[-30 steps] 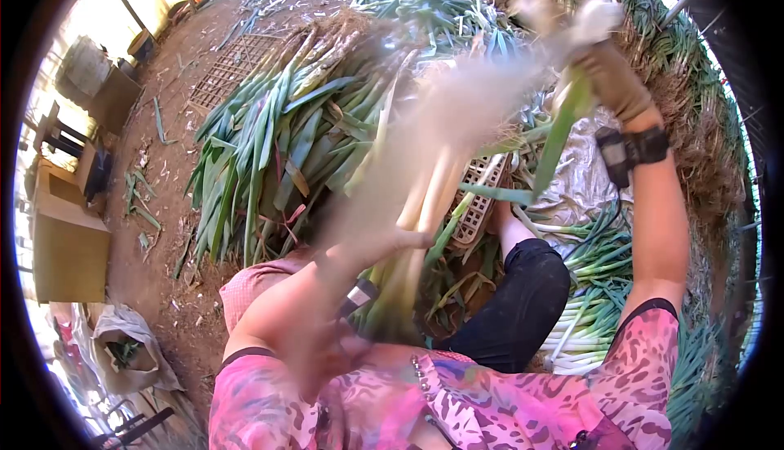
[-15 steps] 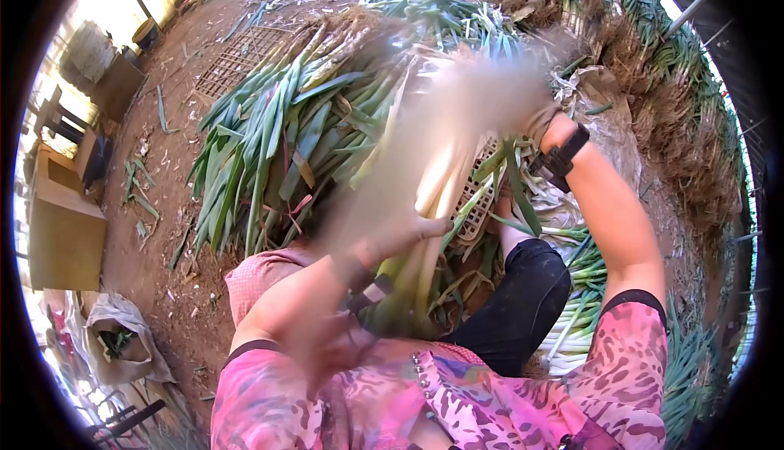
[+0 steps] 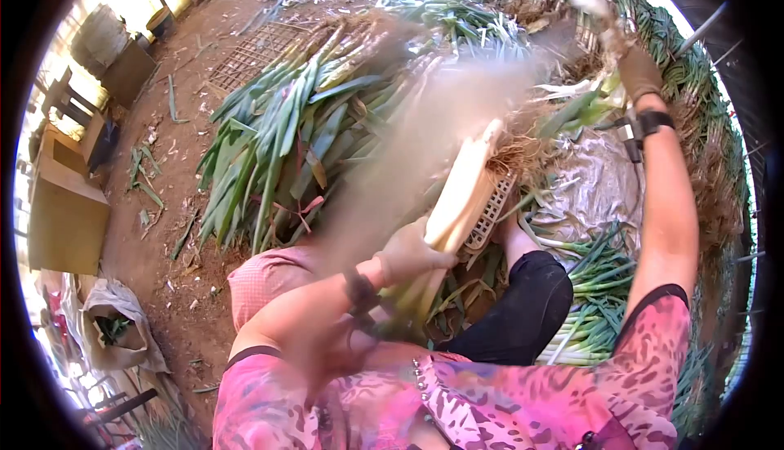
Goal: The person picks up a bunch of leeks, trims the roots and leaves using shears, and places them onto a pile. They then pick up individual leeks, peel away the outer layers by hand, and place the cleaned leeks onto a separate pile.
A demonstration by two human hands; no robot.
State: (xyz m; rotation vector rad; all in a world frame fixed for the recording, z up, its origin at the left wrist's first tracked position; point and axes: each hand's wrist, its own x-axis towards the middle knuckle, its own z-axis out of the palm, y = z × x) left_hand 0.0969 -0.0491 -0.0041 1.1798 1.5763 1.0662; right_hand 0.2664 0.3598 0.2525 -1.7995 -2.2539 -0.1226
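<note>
My left hand (image 3: pixel 411 252), in a pale glove, is closed around several thick white leek stalks (image 3: pixel 461 193), whose roots point away from me. My right hand (image 3: pixel 637 70), gloved and stretched far to the upper right, holds stripped leek leaves (image 3: pixel 584 107) that trail below and left of it. A blurred smear covers part of the view above the stalks. To the left lies a big heap of untrimmed leeks (image 3: pixel 286 140) with long green leaves. Cleaned leeks (image 3: pixel 580 327) lie beside my dark-trousered knee.
A perforated plastic crate (image 3: pixel 490 213) stands behind the stalks. Pale sheeting (image 3: pixel 600 180) lies at the right, near bundled leeks (image 3: pixel 694 115) stacked along the edge. Cardboard boxes (image 3: pixel 65 221), an open sack (image 3: pixel 122 331) and a flat grid (image 3: pixel 253 58) are at the left.
My right hand has moved from the top of the stalks out to the upper right, with leaves pulled away. My left hand keeps its hold on the stalks.
</note>
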